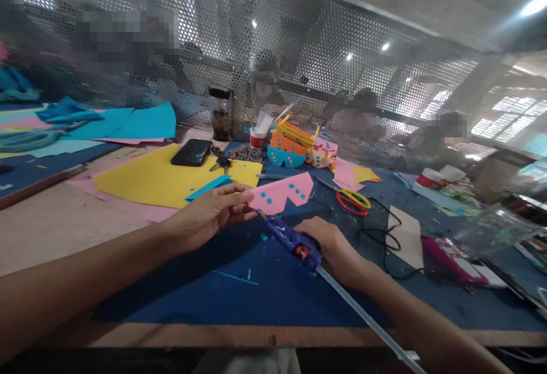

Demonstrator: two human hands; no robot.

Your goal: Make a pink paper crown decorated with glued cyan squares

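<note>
My left hand (pixel 213 214) pinches the left end of a pink paper piece (pixel 280 192) that has a notch in its lower edge and several small blue squares on it. In my right hand (pixel 331 243) is a purple glue gun (pixel 286 236). Its nozzle points up and left, close to the lower left edge of the pink piece; whether they touch I cannot tell. From the gun's back a long clear glue stick (pixel 367 317) slants toward the lower right. A folded blue paper strip (pixel 209 187) lies just beyond my left hand.
Yellow sheets (pixel 137 177) bear a black phone (pixel 191 152) and keys (pixel 221 161). Scissors (pixel 352 200) lie right of the pink piece. Finished-looking paper shapes (pixel 290 146) stand behind, near a red cup (pixel 257 137) and a jar (pixel 220 114). A black cord (pixel 384 243) loops at right.
</note>
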